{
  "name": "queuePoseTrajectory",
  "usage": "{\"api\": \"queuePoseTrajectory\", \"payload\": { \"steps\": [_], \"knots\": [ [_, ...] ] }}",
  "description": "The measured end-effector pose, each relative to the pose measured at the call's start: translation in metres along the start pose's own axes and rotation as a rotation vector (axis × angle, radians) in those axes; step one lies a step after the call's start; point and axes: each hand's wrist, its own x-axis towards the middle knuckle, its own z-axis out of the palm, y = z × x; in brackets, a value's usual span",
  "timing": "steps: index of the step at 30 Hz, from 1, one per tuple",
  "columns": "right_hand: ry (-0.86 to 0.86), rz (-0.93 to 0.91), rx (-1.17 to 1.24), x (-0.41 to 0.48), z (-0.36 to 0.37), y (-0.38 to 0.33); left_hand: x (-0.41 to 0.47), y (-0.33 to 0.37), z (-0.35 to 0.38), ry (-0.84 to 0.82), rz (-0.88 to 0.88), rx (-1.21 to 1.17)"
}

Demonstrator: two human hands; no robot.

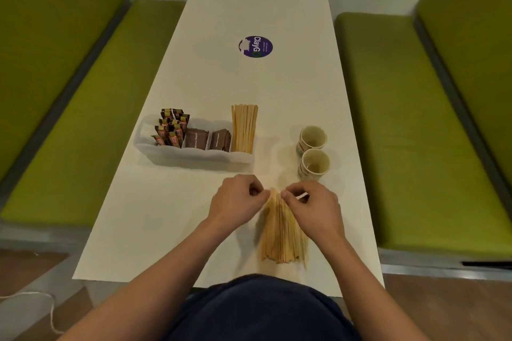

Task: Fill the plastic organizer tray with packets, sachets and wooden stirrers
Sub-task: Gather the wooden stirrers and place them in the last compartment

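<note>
Both hands meet, nearly touching, at the far end of a loose fan of pale wooden stirrers (pixel 279 235) lying flat on the long white table (pixel 166 230). The left hand (pixel 238 202) has its fingers curled in, thumb and forefinger pinching the fan's left edge. The right hand (pixel 313 207) pinches the right edge, with one stirrer tip poking out between its fingers. Ahead and left of the left hand sits the translucent plastic organizer tray (pixel 194 156). It holds dark brown packets (pixel 171 127), brown paper sachets (pixel 196 138) and a standing bunch of wooden stirrers (pixel 243 130). Just beyond the right hand stand two small paper cups (pixel 315 165)
</note>
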Motion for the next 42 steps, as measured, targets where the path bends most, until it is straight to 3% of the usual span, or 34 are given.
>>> {"api": "queuePoseTrajectory", "payload": {
  "steps": [3, 9, 22, 32, 36, 42],
  "knots": [
    [-0.029, 0.075, -0.153, -0.014, 0.002, 0.030, -0.015, 0.000, 0.022, -0.057, -0.037, 0.119],
    [-0.056, 0.106, -0.196, -0.012, 0.008, 0.035, -0.019, 0.007, 0.040, -0.058, -0.075, 0.233],
    [-0.074, 0.199, 0.047, 0.007, 0.007, 0.035, -0.005, 0.007, 0.026, -0.138, -0.283, -0.180],
    [-0.125, 0.197, 0.080, 0.014, 0.008, 0.036, 0.002, 0.002, 0.009, -0.227, -0.320, -0.296],
    [-0.097, 0.137, 0.174, 0.012, 0.003, 0.030, 0.010, 0.013, -0.030, -0.145, -0.148, -0.376],
    [-0.038, 0.063, 0.445, 0.005, -0.006, 0.004, 0.061, 0.031, -0.095, 0.186, 0.029, -0.493]
  ]
}}
